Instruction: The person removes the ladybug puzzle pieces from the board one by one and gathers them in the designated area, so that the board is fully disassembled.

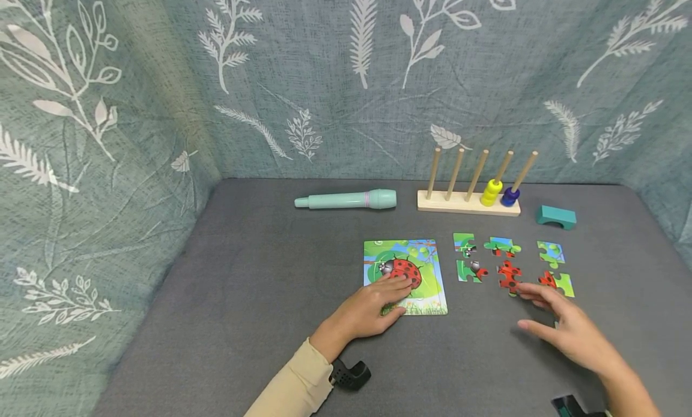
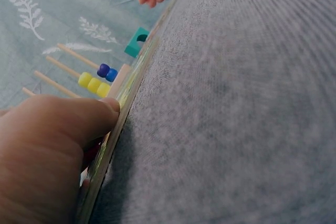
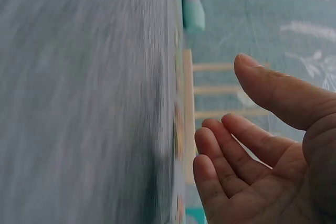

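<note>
My left hand (image 1: pixel 375 306) rests flat on a square ladybug puzzle board (image 1: pixel 430 273), its fingers stretched over the red ladybug. In the left wrist view, the thumb (image 2: pixel 97 116) lies along the board's edge. To the right of the board, several loose puzzle pieces lie spread in two rows. My right hand (image 1: pixel 564 324) hovers at the near side of them with nothing in it. Its fingertips overlap the lower end of a red spotted piece (image 1: pixel 509 273) in the head view, and a red and green piece (image 1: pixel 564 283) lies just beyond the fingers.
A wooden peg stand (image 1: pixel 459 205) at the back carries yellow beads (image 1: pixel 491 194) and blue beads (image 1: pixel 509 197). Left of it lies a pale green tube-shaped thing with a wider end (image 1: pixel 346 200). A teal arch block (image 1: pixel 557 216) stands at the right. Patterned cloth (image 1: pixel 335 104) hangs behind.
</note>
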{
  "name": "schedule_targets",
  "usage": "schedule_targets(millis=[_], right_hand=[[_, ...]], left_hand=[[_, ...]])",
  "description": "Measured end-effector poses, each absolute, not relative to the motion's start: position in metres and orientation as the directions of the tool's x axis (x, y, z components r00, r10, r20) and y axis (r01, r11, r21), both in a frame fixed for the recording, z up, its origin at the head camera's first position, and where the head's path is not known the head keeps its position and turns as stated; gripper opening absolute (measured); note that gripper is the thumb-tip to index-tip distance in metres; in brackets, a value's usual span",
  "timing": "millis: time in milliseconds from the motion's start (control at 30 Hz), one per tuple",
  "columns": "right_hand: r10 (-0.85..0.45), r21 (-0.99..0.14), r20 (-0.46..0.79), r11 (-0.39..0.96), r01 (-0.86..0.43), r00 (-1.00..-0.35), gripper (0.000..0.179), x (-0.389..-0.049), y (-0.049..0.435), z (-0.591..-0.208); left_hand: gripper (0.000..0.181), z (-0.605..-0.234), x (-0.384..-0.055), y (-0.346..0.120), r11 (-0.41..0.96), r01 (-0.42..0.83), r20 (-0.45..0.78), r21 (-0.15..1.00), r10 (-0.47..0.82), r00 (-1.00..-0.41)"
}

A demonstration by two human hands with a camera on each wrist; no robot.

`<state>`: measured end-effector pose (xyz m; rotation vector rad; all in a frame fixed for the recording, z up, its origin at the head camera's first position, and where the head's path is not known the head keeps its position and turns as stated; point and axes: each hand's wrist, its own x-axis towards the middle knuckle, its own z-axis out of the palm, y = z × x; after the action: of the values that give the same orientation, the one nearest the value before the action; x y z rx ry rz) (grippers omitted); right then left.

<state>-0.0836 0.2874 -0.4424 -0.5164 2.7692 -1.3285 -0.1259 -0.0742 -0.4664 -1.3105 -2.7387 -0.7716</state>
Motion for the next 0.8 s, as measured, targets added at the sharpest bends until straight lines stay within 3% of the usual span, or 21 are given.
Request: schedule_targets(millis=[467, 800], right_hand=[[-0.468, -0.746, 0.075, 0.560, -0.360, -0.881, 0.057, -0.110, 0.225, -0.439], [-0.555, -0.764, 0.085, 0.497, -0.412, -0.827, 0.052, -0.128, 0.180, -0.446]], left_hand=[[0.043, -0.466, -0.125, -0.074, 0.526, 0.739, 0.261, 0.421, 0.710, -0.654], [0.042, -0.467, -0.124, -0.076, 0.544, 0.712, 0.286, 0.443, 0.667, -0.688]])
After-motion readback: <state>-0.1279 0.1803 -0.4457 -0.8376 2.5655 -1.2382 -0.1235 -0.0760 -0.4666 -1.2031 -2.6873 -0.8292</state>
